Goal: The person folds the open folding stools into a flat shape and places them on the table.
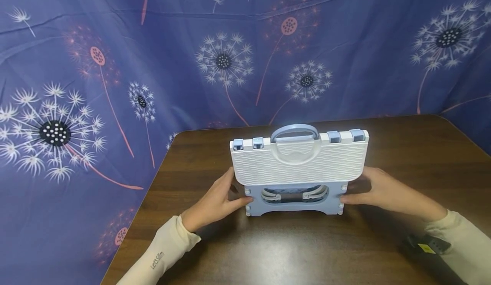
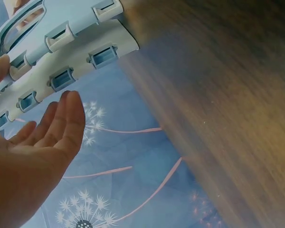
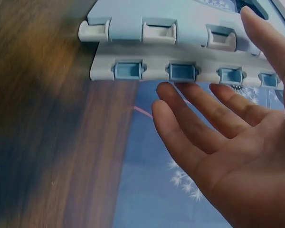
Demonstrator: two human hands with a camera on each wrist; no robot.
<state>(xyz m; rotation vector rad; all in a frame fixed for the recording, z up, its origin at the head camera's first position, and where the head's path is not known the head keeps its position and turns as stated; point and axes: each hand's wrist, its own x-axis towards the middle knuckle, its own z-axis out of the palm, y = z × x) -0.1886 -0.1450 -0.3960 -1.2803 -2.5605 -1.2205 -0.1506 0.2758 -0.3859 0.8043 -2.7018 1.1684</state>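
Note:
A folding step stool [image 1: 299,161] stands part folded on the table, its white woven-textured top tilted toward me above a light blue leg panel [image 1: 295,208]. A blue carry handle [image 1: 294,128] arches over its upper edge. At the left side, my left hand [image 1: 215,204] holds the stool, thumb against the blue panel's edge and fingers behind. My right hand [image 1: 387,191] holds the opposite side in the same way. In the right wrist view, fingertips [image 3: 165,90] lie right at the hinged edge of the white panel [image 3: 154,71]. The far side is hidden in the head view.
The brown wooden table [image 1: 199,161] spreads around the stool. Behind and to the left hangs a blue cloth [image 1: 172,63] with a dandelion print. A dark strap with a yellow tag [image 1: 426,248] is at the right sleeve.

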